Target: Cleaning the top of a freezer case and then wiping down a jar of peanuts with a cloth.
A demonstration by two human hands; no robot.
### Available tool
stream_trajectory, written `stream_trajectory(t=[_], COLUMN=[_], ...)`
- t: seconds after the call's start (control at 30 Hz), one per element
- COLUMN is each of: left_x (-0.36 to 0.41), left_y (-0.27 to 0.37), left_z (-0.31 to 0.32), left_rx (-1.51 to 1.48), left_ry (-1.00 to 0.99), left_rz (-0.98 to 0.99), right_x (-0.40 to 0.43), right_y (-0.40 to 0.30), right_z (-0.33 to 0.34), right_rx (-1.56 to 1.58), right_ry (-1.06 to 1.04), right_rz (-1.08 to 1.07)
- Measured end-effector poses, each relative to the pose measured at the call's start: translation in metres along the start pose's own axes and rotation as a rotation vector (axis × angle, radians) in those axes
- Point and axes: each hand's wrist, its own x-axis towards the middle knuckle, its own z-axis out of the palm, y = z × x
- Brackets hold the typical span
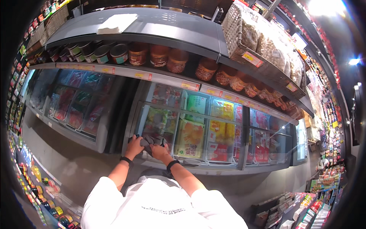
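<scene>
Both my hands are at the front left corner of a glass-topped chest freezer (226, 169). My left hand (135, 147) grips one end of a bunched grey cloth (148, 142), near a small dark object at its fingertips. Around the cloth's other end my right hand (160, 151) is closed. The cloth lies over the glass near the frame. Under the glass are packaged frozen foods, among them a yellow-green package (190, 138) just right of my hands. Each wrist wears a dark band. Another crumpled grey piece (192, 162) rests on the front rim, right of my right hand.
A second freezer (71, 126) stands to the left, past a dark gap. Above the freezers runs a grey shelf (171, 27) with jars and cans beneath it and a woven basket (233, 37) of bagged goods at right. Stocked shelves stand behind me on both sides.
</scene>
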Motion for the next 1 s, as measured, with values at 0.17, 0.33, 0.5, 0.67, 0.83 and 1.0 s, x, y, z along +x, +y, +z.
stream_trajectory(t=[0.17,0.33,0.5,0.67,0.83,1.0], left_x=[0.005,-0.026,-0.038,-0.025,-0.037,-0.022], left_y=[0.038,0.132,0.144,0.103,0.057,0.073], left_z=[0.051,0.099,0.124,0.100,0.057,0.003], left_rx=[-0.127,-0.156,-0.263,-0.150,-0.261,-0.956], left_ry=[-0.372,-0.696,-0.556,-0.562,-0.390,-0.638], left_rz=[0.279,0.454,0.404,0.389,0.318,-0.301], right_x=[-0.073,-0.173,-0.186,-0.116,-0.072,-0.046], right_y=[0.047,0.138,0.131,0.108,0.065,0.029], right_z=[-0.045,-0.074,-0.076,-0.045,-0.044,-0.107], right_rx=[-0.139,-0.025,-0.074,-0.254,0.035,0.322], right_ry=[-0.256,-0.235,-0.177,-0.286,-0.157,0.090], right_rz=[0.046,0.154,0.346,0.253,0.033,-0.294])
